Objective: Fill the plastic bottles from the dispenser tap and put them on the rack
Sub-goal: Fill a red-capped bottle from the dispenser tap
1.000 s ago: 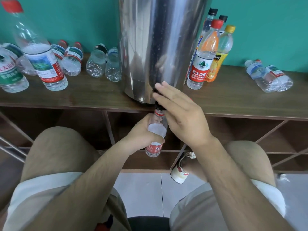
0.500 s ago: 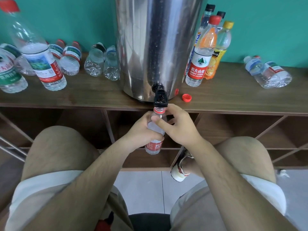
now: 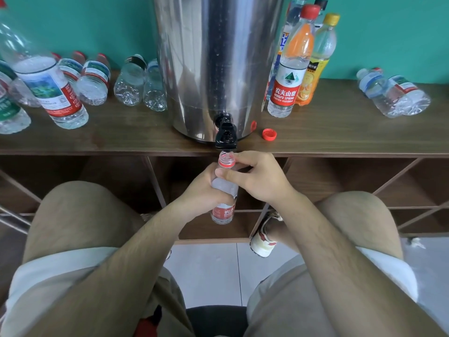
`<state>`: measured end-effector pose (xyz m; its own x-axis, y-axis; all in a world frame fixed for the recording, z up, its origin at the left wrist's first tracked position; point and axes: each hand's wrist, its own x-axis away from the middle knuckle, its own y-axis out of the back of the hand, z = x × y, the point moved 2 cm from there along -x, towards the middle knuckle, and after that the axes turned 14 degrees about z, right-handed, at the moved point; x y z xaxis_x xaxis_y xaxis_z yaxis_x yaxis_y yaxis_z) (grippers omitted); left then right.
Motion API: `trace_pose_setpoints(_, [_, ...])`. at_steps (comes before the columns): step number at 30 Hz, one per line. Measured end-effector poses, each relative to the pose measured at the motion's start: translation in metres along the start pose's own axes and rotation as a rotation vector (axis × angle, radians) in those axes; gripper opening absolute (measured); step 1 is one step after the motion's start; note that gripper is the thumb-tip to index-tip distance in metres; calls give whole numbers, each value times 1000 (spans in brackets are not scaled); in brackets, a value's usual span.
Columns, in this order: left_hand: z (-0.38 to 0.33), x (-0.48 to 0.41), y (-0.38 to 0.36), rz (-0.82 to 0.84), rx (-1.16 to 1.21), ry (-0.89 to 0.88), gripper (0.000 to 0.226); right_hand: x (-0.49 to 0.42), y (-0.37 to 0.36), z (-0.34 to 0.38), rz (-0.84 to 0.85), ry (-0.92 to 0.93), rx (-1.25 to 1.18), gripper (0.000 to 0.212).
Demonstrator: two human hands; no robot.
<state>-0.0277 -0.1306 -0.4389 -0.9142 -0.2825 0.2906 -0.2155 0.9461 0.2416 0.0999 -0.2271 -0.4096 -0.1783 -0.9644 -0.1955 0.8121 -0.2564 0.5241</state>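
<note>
Uncapped bottle (image 3: 223, 211) is held upright just under the black tap (image 3: 225, 135) of the steel dispenser (image 3: 218, 57), mouth close below the spout. Body is gripped by the L hand (image 3: 206, 190); neck is pinched by the R hand (image 3: 257, 176). A red cap (image 3: 269, 134) is seen on the table (image 3: 340, 132), near the dispenser.

- One dispenser (image 3: 218, 57), one tap (image 3: 225, 132).
- One uncapped bottle (image 3: 222, 212) beneath.
- Four standing bottles (image 3: 288, 79), two lying bottles (image 3: 388, 93), right.
- Perhaps seven left-side bottles (image 3: 48, 88); some cropped.
- One loose cap (image 3: 269, 134).
</note>
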Motion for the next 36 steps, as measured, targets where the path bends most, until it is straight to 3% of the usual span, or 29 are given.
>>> trace_pose_setpoints(36, [6, -5, 0, -14, -64, 112, 83, 1, -6, -8, 26, -66, -90, 17])
